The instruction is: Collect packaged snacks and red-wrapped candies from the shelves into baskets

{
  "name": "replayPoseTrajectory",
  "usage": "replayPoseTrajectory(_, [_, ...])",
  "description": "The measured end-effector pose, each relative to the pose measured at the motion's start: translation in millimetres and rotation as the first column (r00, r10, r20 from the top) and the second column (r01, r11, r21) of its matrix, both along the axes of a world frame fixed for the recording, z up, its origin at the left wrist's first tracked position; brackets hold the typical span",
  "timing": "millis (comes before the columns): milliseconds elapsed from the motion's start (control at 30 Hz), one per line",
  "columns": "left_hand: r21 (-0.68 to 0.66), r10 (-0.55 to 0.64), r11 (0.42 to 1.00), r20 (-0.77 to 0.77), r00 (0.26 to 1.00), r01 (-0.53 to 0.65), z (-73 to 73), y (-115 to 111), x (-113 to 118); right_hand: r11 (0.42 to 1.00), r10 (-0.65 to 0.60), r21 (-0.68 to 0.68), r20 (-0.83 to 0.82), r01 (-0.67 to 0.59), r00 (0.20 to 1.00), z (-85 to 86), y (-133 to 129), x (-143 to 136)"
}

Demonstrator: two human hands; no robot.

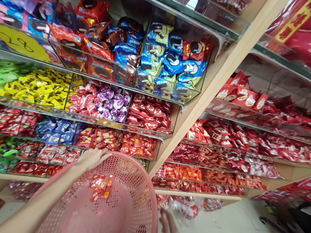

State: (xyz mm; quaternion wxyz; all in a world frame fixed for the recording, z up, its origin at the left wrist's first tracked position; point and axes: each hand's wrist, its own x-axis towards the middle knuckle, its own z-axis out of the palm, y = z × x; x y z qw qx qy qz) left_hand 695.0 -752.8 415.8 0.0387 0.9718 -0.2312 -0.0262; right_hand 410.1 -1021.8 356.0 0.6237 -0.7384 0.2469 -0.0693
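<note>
A round pink perforated plastic basket (143, 188) tilts toward me in the lower middle of the view. Inside it lie a few small red candy packets (101, 187). My left forearm reaches across the basket's left side, and my left hand (92, 158) is closed over its far rim; part of the fingers is hidden. Just right of the basket is my right hand (171, 231), slightly blurred, its fingers extended and holding nothing I can see. Beyond the rim, red wrapped candies (138, 145) fill a shelf compartment close to my left hand.
Tiered shelves with clear dividers hold yellow packets (41, 87), purple-and-white candies (112, 103) and blue cookie packs (174, 61). A slanting wooden upright (219, 82) separates them from red packets (252, 140) on the right. Pale floor (229, 230) shows below.
</note>
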Motion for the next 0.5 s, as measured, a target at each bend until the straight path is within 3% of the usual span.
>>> replayPoseTrajectory(67, [0.006,0.016,1.000,-0.011,1.000,-0.016,1.7,-4,-2,0.989,-0.012,-0.143,0.088,0.024,0.996,11.9,-15,36])
replayPoseTrajectory(133, [0.015,0.037,0.999,-0.016,0.999,-0.037,4.0,-9,-4,0.950,0.078,-0.311,0.194,-0.014,0.978,23.0,-21,78])
replayPoseTrajectory(267, [0.005,0.062,0.998,0.000,0.998,-0.062,6.8,-13,-9,0.777,0.305,-0.624,0.254,-0.086,0.918,41.4,-14,166])
replayPoseTrajectory(333, [-0.001,0.056,0.998,0.006,0.998,-0.056,6.8,-12,-10,0.608,0.441,-0.781,0.186,-0.140,0.878,50.2,-10,204])
replayPoseTrajectory(433, [0.006,0.054,0.999,0.016,0.998,-0.054,6.8,-12,-9,0.291,0.508,-0.932,-0.040,-0.215,0.860,62.8,-8,248])
replayPoseTrajectory(500, [0.005,0.061,0.998,0.018,0.998,-0.061,7.4,-12,-8,0.197,0.525,-0.945,-0.122,-0.260,0.842,68.9,-9,267])
